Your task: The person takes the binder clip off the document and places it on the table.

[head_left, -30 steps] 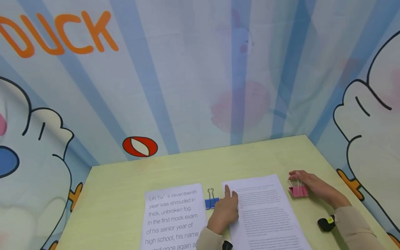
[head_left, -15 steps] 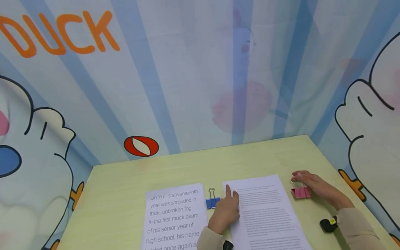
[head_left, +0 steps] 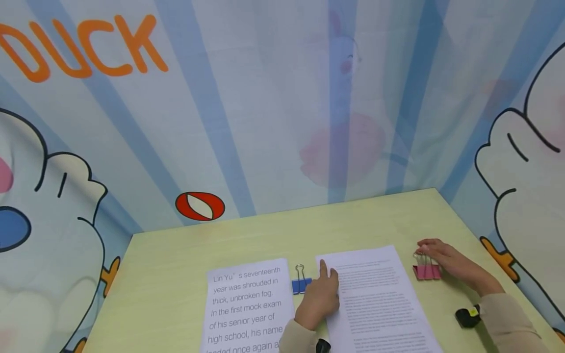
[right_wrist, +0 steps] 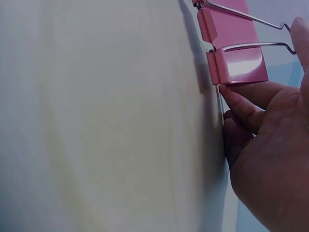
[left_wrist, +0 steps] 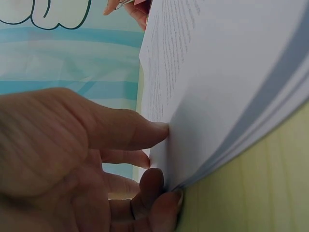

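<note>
A printed stack of paper (head_left: 375,294) lies on the table, its left edge lifted in the left wrist view. There my left hand (left_wrist: 96,154) holds that edge, thumb on the printed face and other fingers curled at the edge. A pink binder clip (head_left: 426,272) stands right of the stack, wire handles up. My right hand (head_left: 456,264) holds this clip; in the right wrist view the thumb meets the handles and fingers touch the pink body. A blue binder clip (head_left: 301,286) lies beside my left hand, partly hidden by it.
A large-print sheet (head_left: 244,304) lies to the left of the blue clip. The pale table (head_left: 172,274) ends at a striped cloth backdrop (head_left: 273,98) behind and at both sides. Black wrist devices (head_left: 468,317) sit at the sleeves.
My right hand and the pink binder clip have shifted slightly right, away from the paper stack. My left hand stays at the stack's edge; the whole view drifts a little.
</note>
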Demonstrator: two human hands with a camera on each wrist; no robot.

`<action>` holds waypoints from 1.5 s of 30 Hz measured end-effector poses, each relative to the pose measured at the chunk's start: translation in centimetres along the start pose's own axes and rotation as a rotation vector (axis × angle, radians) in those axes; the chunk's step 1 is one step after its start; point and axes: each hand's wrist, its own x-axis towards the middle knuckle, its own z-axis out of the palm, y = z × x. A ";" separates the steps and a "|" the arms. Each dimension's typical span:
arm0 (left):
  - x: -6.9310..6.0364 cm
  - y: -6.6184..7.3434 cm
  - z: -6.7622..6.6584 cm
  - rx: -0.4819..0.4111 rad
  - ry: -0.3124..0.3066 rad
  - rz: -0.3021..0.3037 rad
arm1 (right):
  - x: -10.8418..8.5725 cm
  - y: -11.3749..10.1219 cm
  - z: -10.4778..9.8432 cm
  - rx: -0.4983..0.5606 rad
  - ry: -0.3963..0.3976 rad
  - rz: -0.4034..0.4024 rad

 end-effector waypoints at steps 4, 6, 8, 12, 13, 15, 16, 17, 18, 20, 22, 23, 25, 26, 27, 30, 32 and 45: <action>0.0 0.1 -0.1 -0.002 0.014 0.000 | 0.1 0.0 -0.1 -0.019 0.011 -0.030; 0.1 0.1 -0.2 -0.002 0.015 0.000 | 0.1 0.1 -0.1 -0.019 0.019 -0.050; 0.1 0.1 -0.2 0.000 0.012 0.000 | 0.0 0.1 -0.1 -0.018 0.027 -0.055; 0.0 0.1 -0.1 -0.010 0.004 0.000 | -0.1 0.2 0.0 -0.020 0.034 -0.041; 0.0 0.1 -0.1 -0.010 0.004 0.000 | -0.1 0.2 0.0 -0.023 0.036 -0.034; 0.0 0.1 0.1 -0.012 0.003 0.001 | -0.1 0.3 0.1 -0.027 0.037 -0.032; 0.0 0.0 0.1 -0.014 0.001 0.002 | 0.0 0.2 0.2 -0.028 0.038 -0.035; 0.0 0.0 0.2 -0.016 0.001 0.004 | 0.1 0.2 0.2 -0.027 0.041 -0.040; 0.0 0.0 0.2 -0.019 0.001 0.005 | 0.2 0.2 0.2 -0.029 0.043 -0.050; -0.1 -0.1 0.2 -0.021 0.007 0.012 | 0.3 0.1 0.3 -0.029 0.049 -0.069; -0.1 -0.1 0.2 -0.020 0.009 0.018 | 0.3 0.1 0.3 -0.045 0.060 -0.081; -0.2 0.0 0.2 -0.020 0.011 0.020 | 0.4 0.2 0.3 -0.048 0.062 -0.086; -0.2 -0.1 0.2 -0.018 0.018 0.020 | 0.4 0.2 0.3 -0.046 0.060 -0.083; -0.2 0.0 0.2 -0.017 0.022 0.018 | 0.4 0.2 0.3 -0.045 0.059 -0.083; -0.2 0.0 0.3 -0.018 0.025 0.013 | 0.4 0.2 0.3 -0.044 0.057 -0.080; 0.0 0.1 0.5 -0.022 0.046 -0.008 | 0.4 0.2 0.3 -0.026 0.054 -0.073; 0.1 0.3 0.7 -0.028 0.066 -0.026 | 0.4 0.1 0.2 -0.024 0.064 -0.075; -0.4 1.0 1.2 0.088 0.213 -0.045 | -0.2 -2.5 -0.1 -0.017 0.120 0.006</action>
